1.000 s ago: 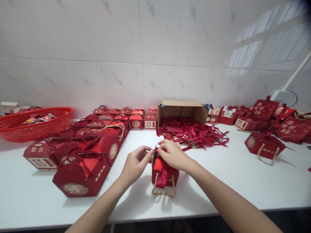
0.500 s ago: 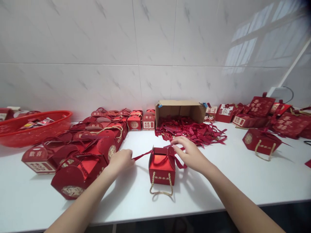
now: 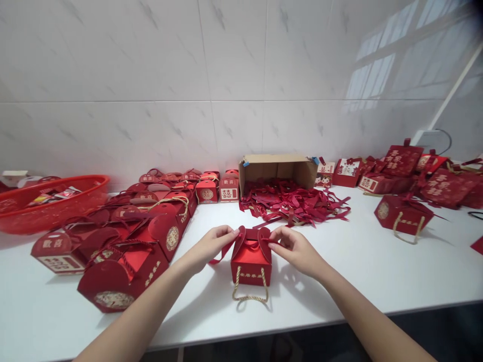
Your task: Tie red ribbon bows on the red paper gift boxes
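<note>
A small red gift box (image 3: 251, 269) stands upright on the white table in front of me, its gold rope handle (image 3: 250, 298) hanging down the near side. Dark red ribbon (image 3: 225, 250) runs through its two rounded side flaps. At the box's left flap, my left hand (image 3: 217, 246) is closed on the ribbon, thumb and fingers pinched. My right hand (image 3: 292, 247) pinches ribbon beside the right flap, its other fingers curled. The flaps lean inward over the top, with a gap left between them.
Rows of red gift boxes (image 3: 121, 281) fill the left side, beside a red plastic basin (image 3: 56, 203) holding small packets. Behind my box, a cardboard box (image 3: 277, 159) lies on its side, spilling red ribbons (image 3: 294, 201). Another red box (image 3: 403, 213) and several red bags (image 3: 449, 186) stand right.
My left hand has moved right, up to the box, and the ribbon stretched on that side has slackened. My right hand now pinches at the right flap. Both flaps have tilted inward.
</note>
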`<action>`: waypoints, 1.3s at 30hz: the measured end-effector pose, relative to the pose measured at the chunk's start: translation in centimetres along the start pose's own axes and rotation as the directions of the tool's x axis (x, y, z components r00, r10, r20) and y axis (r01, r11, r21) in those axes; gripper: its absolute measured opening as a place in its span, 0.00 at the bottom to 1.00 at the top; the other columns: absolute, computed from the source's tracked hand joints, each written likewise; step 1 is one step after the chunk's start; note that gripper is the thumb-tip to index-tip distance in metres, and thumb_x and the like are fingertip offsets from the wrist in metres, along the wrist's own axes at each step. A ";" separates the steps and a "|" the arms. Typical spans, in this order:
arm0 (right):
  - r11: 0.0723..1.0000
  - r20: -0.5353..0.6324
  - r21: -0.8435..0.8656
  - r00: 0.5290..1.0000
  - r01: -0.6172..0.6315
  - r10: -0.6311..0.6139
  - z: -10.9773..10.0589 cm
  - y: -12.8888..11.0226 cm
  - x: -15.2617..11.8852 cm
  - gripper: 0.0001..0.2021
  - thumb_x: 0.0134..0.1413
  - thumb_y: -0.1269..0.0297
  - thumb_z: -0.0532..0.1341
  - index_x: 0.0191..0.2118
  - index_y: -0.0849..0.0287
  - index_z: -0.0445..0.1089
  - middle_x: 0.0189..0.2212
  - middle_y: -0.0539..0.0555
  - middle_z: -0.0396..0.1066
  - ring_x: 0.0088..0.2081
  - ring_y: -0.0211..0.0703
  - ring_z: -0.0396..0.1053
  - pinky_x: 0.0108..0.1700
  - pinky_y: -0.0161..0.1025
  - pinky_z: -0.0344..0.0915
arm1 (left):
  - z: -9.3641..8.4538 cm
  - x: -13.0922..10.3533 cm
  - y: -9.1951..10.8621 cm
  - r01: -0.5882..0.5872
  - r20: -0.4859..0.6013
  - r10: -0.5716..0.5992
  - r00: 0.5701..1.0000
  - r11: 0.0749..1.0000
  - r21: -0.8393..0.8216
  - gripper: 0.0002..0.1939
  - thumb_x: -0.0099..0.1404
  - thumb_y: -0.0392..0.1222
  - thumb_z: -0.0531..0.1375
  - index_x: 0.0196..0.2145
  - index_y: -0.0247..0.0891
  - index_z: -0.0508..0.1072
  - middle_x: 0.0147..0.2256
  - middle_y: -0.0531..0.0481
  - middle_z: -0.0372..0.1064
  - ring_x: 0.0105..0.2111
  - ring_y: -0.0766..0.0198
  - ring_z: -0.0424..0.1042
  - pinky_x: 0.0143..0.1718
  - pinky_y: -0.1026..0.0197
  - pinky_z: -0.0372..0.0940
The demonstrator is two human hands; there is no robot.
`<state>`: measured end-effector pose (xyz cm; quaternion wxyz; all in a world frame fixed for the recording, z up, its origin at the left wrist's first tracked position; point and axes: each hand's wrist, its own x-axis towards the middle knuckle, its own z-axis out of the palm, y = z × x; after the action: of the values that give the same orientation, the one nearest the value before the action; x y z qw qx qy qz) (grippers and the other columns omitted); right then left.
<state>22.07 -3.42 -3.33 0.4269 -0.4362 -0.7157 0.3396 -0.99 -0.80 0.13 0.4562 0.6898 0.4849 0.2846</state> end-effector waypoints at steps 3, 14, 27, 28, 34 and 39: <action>0.960 -0.130 -0.218 0.970 0.176 -0.207 -0.6 -0.1 0.2 0.05 0.54 0.66 0.56 0.31 0.57 0.68 0.28 0.52 0.69 0.28 0.39 0.63 0.30 0.37 0.60 | -0.8 0.0 0.0 -0.022 0.014 0.022 1.000 1.000 -0.011 0.21 0.59 0.56 0.54 0.20 0.37 0.58 0.20 0.57 0.53 0.22 0.69 0.54 0.25 0.66 0.50; 0.679 -0.210 -0.672 0.804 0.295 -0.557 0.2 1.9 -1.8 0.11 0.55 0.73 0.53 0.37 0.56 0.72 0.34 0.58 0.68 0.32 0.43 0.62 0.34 0.41 0.59 | -2.0 -0.8 -2.4 -0.149 -0.200 0.240 0.950 0.911 0.384 0.14 0.61 0.52 0.53 0.28 0.38 0.63 0.29 0.52 0.62 0.31 0.63 0.62 0.30 0.64 0.57; 0.973 0.013 -0.099 0.977 -0.209 0.211 2.7 1.6 -4.4 0.22 0.60 0.52 0.46 0.50 0.59 0.66 0.27 0.54 0.71 0.30 0.45 0.68 0.32 0.37 0.60 | 0.9 -3.7 -4.7 0.055 0.027 -0.063 0.998 0.973 0.223 0.27 0.64 0.55 0.47 0.57 0.40 0.61 0.50 0.42 0.66 0.52 0.50 0.61 0.52 0.52 0.54; 0.968 -0.003 -0.034 0.969 -0.248 0.248 2.7 1.9 -4.2 0.25 0.59 0.50 0.46 0.53 0.60 0.62 0.25 0.53 0.70 0.28 0.44 0.68 0.31 0.38 0.60 | 0.8 -3.3 -4.9 0.057 -0.007 -0.057 0.998 0.985 0.163 0.29 0.64 0.55 0.48 0.58 0.40 0.58 0.47 0.43 0.67 0.50 0.51 0.63 0.50 0.53 0.56; 0.880 -0.302 0.473 0.928 -0.054 0.219 2.5 2.6 -2.2 0.27 0.55 0.50 0.55 0.57 0.59 0.58 0.25 0.49 0.66 0.22 0.34 0.59 0.26 0.33 0.58 | -1.0 -1.7 -4.1 -0.057 -0.195 -0.032 0.980 0.899 -0.434 0.31 0.57 0.44 0.59 0.58 0.43 0.57 0.40 0.48 0.68 0.35 0.62 0.69 0.30 0.64 0.61; 0.719 -0.427 0.679 0.877 0.151 0.219 1.5 0.5 -0.6 0.20 0.51 0.58 0.61 0.50 0.54 0.65 0.38 0.53 0.69 0.26 0.30 0.61 0.28 0.32 0.59 | -2.6 -1.3 -1.6 -0.212 -0.319 -0.026 0.947 0.694 -0.688 0.17 0.54 0.43 0.63 0.42 0.36 0.74 0.35 0.47 0.71 0.33 0.65 0.70 0.30 0.66 0.64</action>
<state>20.98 -3.92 -4.58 0.7151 -0.3272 -0.3987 0.4718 -4.30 -0.86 -0.20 0.5920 0.4303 0.3645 0.5757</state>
